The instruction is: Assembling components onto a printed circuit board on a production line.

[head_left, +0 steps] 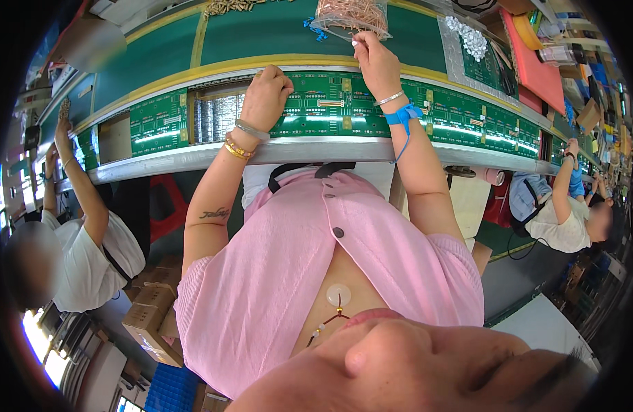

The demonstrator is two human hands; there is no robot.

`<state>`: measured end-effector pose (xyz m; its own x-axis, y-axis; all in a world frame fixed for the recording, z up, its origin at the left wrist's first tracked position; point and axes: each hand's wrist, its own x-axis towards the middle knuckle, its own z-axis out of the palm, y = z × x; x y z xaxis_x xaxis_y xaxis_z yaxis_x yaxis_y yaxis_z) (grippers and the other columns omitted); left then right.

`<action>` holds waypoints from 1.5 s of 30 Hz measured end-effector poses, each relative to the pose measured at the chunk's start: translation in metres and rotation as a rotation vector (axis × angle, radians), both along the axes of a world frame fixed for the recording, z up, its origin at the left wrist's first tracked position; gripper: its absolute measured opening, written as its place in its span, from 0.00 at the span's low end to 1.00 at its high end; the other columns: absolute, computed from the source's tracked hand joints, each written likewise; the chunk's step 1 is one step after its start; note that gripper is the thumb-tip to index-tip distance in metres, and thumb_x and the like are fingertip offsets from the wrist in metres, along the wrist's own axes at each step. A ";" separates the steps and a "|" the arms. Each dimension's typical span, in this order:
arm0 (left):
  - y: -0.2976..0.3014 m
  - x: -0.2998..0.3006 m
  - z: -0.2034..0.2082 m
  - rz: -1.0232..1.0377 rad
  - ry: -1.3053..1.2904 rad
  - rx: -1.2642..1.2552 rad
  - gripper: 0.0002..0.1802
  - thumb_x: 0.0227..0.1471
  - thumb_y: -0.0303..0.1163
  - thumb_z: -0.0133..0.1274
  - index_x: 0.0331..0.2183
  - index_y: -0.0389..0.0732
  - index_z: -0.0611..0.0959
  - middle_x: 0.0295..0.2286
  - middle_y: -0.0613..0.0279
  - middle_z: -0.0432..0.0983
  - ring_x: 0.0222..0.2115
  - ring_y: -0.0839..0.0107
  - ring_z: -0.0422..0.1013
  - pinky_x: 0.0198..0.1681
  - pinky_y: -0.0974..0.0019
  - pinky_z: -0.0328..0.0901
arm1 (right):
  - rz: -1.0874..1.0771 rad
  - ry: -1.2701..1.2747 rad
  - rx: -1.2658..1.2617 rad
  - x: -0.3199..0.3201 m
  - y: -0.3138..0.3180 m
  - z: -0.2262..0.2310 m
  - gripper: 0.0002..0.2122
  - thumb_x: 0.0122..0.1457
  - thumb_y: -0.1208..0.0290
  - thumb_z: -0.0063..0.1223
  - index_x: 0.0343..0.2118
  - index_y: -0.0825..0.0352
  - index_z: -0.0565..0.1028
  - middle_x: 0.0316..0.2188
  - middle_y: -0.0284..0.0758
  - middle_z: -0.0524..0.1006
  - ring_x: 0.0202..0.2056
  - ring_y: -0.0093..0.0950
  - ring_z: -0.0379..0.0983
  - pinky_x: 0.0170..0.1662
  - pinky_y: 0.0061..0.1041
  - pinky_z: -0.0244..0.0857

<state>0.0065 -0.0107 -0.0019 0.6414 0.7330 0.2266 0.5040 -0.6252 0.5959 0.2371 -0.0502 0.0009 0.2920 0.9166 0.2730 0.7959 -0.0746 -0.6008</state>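
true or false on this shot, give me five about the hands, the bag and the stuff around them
1. The right hand is at the edge of the bag. True.
2. The left wrist wears the blue band. False: the blue band is on the right one.
3. The left hand is over the row of boards. True.
4. The bag lies nearer the person than the boards. False: it lies beyond them.
5. The blue parts lie to the right of the bag. False: the blue parts are at its left.
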 end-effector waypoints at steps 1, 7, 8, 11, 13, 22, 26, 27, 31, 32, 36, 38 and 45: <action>0.000 0.001 0.000 0.006 -0.002 0.000 0.03 0.41 0.24 0.54 0.24 0.36 0.78 0.29 0.57 0.69 0.33 0.57 0.67 0.37 0.61 0.63 | 0.005 0.009 0.055 -0.001 0.000 -0.001 0.06 0.57 0.68 0.46 0.36 0.61 0.69 0.25 0.32 0.77 0.27 0.32 0.74 0.28 0.27 0.66; 0.000 0.002 0.002 0.004 -0.002 0.018 0.03 0.41 0.24 0.54 0.24 0.36 0.78 0.29 0.57 0.68 0.33 0.57 0.67 0.37 0.61 0.63 | 0.019 0.039 0.130 -0.001 0.001 -0.003 0.08 0.56 0.70 0.47 0.38 0.62 0.69 0.32 0.34 0.76 0.33 0.33 0.74 0.33 0.27 0.67; 0.001 0.001 0.003 0.003 -0.002 0.018 0.03 0.41 0.24 0.54 0.24 0.36 0.78 0.29 0.57 0.68 0.33 0.57 0.67 0.37 0.61 0.63 | 0.024 0.035 0.120 -0.001 0.001 -0.003 0.07 0.55 0.71 0.48 0.38 0.62 0.69 0.32 0.34 0.76 0.32 0.32 0.74 0.32 0.26 0.66; 0.001 0.000 0.003 -0.030 0.017 0.044 0.03 0.41 0.25 0.54 0.24 0.36 0.78 0.30 0.58 0.68 0.33 0.57 0.67 0.37 0.61 0.63 | 0.045 0.025 0.085 -0.004 0.000 0.002 0.07 0.54 0.71 0.49 0.36 0.62 0.70 0.32 0.33 0.76 0.31 0.32 0.74 0.31 0.26 0.66; 0.000 -0.001 0.002 -0.045 0.036 0.063 0.03 0.41 0.25 0.54 0.24 0.37 0.78 0.30 0.58 0.68 0.33 0.57 0.66 0.37 0.61 0.63 | 0.045 0.018 0.082 -0.003 0.000 0.003 0.06 0.54 0.71 0.49 0.35 0.62 0.71 0.32 0.33 0.76 0.31 0.31 0.74 0.31 0.25 0.66; 0.029 0.011 0.009 -0.046 0.012 -0.136 0.06 0.42 0.32 0.56 0.25 0.39 0.80 0.28 0.61 0.72 0.30 0.62 0.70 0.35 0.63 0.64 | 0.155 -0.056 0.165 -0.008 -0.013 0.010 0.04 0.50 0.74 0.53 0.30 0.61 0.73 0.26 0.29 0.73 0.28 0.28 0.70 0.29 0.23 0.64; 0.065 0.052 -0.009 0.030 -0.067 0.022 0.08 0.41 0.35 0.58 0.26 0.42 0.81 0.28 0.62 0.73 0.32 0.63 0.70 0.35 0.63 0.65 | 0.269 -0.134 0.147 -0.021 -0.033 0.014 0.04 0.47 0.73 0.54 0.28 0.60 0.73 0.26 0.28 0.71 0.31 0.30 0.69 0.31 0.28 0.65; 0.071 0.064 -0.013 0.088 -0.050 0.111 0.09 0.41 0.37 0.58 0.26 0.42 0.82 0.28 0.63 0.73 0.32 0.64 0.69 0.36 0.64 0.65 | 0.314 -0.152 0.153 -0.022 -0.038 0.013 0.04 0.47 0.73 0.54 0.28 0.59 0.74 0.26 0.28 0.71 0.31 0.30 0.69 0.31 0.28 0.65; 0.084 0.078 -0.017 0.104 0.045 0.081 0.10 0.40 0.39 0.59 0.26 0.44 0.83 0.29 0.65 0.73 0.34 0.65 0.68 0.37 0.64 0.65 | 0.324 -0.190 0.046 -0.023 -0.059 0.008 0.06 0.47 0.74 0.55 0.30 0.59 0.75 0.27 0.28 0.72 0.32 0.29 0.69 0.33 0.25 0.65; 0.087 0.078 -0.017 0.098 0.042 0.078 0.10 0.40 0.39 0.59 0.26 0.44 0.83 0.29 0.65 0.73 0.34 0.65 0.68 0.37 0.64 0.65 | 0.327 -0.192 0.049 -0.024 -0.061 0.005 0.06 0.46 0.73 0.55 0.29 0.58 0.76 0.26 0.27 0.72 0.32 0.28 0.68 0.32 0.25 0.65; 0.091 0.072 -0.016 0.016 0.055 0.019 0.08 0.39 0.37 0.58 0.25 0.45 0.82 0.27 0.64 0.74 0.31 0.66 0.71 0.35 0.64 0.66 | 0.379 -0.234 0.020 -0.025 -0.062 0.001 0.06 0.45 0.74 0.55 0.29 0.58 0.76 0.26 0.27 0.71 0.31 0.27 0.68 0.32 0.25 0.65; 0.090 0.068 -0.013 0.002 0.027 -0.021 0.07 0.38 0.37 0.58 0.24 0.45 0.82 0.26 0.64 0.75 0.30 0.66 0.72 0.34 0.64 0.67 | 0.411 -0.250 0.024 -0.026 -0.061 -0.001 0.06 0.43 0.74 0.56 0.27 0.59 0.76 0.26 0.27 0.71 0.30 0.27 0.67 0.31 0.24 0.65; 0.085 0.044 -0.005 0.105 -0.106 -0.146 0.09 0.38 0.35 0.58 0.26 0.42 0.82 0.22 0.64 0.78 0.24 0.73 0.75 0.31 0.71 0.68 | 0.496 -0.432 0.000 -0.023 -0.062 -0.001 0.10 0.44 0.75 0.51 0.31 0.58 0.76 0.29 0.26 0.71 0.34 0.25 0.68 0.32 0.23 0.66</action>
